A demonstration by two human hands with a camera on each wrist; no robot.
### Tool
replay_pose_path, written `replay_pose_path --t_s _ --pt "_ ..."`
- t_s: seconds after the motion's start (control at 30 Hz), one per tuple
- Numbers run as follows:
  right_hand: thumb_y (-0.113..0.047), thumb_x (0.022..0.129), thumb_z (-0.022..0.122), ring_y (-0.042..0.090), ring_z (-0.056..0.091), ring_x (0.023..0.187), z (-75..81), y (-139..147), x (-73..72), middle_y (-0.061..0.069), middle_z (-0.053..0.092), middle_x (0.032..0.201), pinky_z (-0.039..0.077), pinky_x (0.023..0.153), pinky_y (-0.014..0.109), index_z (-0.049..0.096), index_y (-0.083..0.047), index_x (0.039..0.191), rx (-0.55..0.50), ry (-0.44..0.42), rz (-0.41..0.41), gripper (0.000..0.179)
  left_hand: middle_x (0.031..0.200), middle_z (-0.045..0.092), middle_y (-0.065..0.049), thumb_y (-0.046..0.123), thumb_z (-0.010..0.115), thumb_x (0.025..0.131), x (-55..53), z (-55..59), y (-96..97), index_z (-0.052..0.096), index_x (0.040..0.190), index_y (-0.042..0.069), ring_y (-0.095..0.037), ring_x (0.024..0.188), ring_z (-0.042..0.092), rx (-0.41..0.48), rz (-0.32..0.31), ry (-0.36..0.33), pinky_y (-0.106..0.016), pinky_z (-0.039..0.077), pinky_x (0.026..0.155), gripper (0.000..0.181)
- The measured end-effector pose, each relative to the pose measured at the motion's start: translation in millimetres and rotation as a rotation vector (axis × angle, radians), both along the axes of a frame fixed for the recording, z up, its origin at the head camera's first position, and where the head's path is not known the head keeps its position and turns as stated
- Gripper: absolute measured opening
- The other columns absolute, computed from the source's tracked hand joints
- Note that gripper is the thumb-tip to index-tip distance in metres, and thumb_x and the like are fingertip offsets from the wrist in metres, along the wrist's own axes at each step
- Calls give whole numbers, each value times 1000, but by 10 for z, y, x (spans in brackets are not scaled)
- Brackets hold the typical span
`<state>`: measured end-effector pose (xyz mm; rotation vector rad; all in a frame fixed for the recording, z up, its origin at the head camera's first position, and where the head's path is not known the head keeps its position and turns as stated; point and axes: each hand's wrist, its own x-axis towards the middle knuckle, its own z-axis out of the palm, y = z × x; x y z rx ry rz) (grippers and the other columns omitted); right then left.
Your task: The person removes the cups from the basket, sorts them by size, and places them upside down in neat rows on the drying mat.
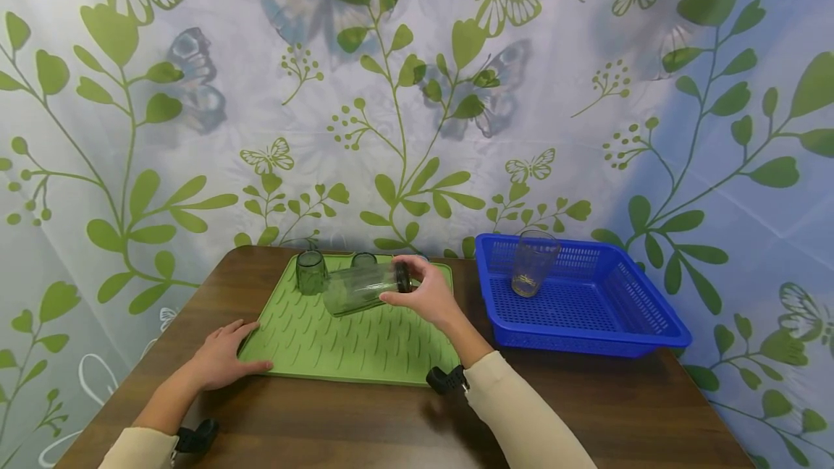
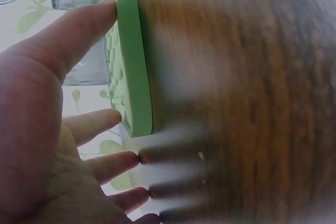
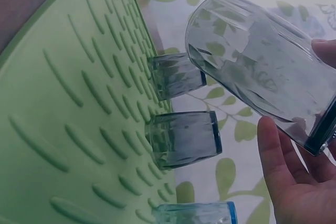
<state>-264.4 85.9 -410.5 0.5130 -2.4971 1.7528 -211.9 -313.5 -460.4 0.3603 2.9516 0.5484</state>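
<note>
My right hand (image 1: 431, 297) grips a tall clear drinking glass (image 1: 358, 289) by its thick base. The glass is tilted on its side above a green ribbed drying mat (image 1: 326, 357), its rim pointing left and slightly down. Upside down along the mat's far edge stand three short tumblers: a smoky one (image 1: 312, 273) at the left, another smoky one (image 3: 184, 140) and a bluish one (image 3: 197, 214), the last mostly hidden behind my right hand in the head view. My left hand (image 1: 221, 357) rests at the mat's near left corner, thumb on its edge and fingers spread.
A blue plastic basket (image 1: 586, 339) with perforated walls stands to the right of the mat. Inside it, a tall clear glass (image 1: 534, 266) stands at the left end. Everything rests on a brown wooden table (image 1: 339, 425), with a leaf-patterned curtain (image 1: 417, 129) behind it.
</note>
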Motion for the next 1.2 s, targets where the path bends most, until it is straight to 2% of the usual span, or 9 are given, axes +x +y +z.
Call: replay_pose_path --t_s 0.2,0.33,0.53,0.9,1.2 --pt "-36 78 90 23 60 126 62 -62 -43 -3 66 131 49 106 51 65 -31 131 40 28 3 59 148 36 -46 57 75 86 8 -3 11 47 147 -7 -73 130 34 -10 1 -21 -79 37 98 93" --pt "-39 79 89 23 60 126 78 -103 -85 -4 65 133 50 103 50 64 -29 134 81 40 14 61 150 33 -46 59 73 87 16 -15 15 46 148 -6 -75 131 30 -23 6 -40 -81 35 98 92" --pt "-36 80 89 24 61 121 65 -184 -152 1 63 134 52 96 46 60 -22 140 89 17 60 68 152 32 -45 61 72 87 12 -13 20 45 150 -5 -75 133 27 -34 20 -53 -82 32 101 95" --pt "-41 77 91 22 61 121 11 -427 -258 -3 64 133 53 98 48 61 -25 140 144 0 46 72 155 32 -42 65 70 87 -20 -37 19 44 151 -1 -73 136 27 -58 33 -55 -83 30 101 96" --pt "-38 76 92 16 63 113 -39 -637 -300 -5 67 126 55 91 40 62 -27 137 124 22 66 69 154 33 -42 65 71 86 -14 -15 24 45 151 -2 -73 135 29 -65 37 -60 -83 31 99 96"
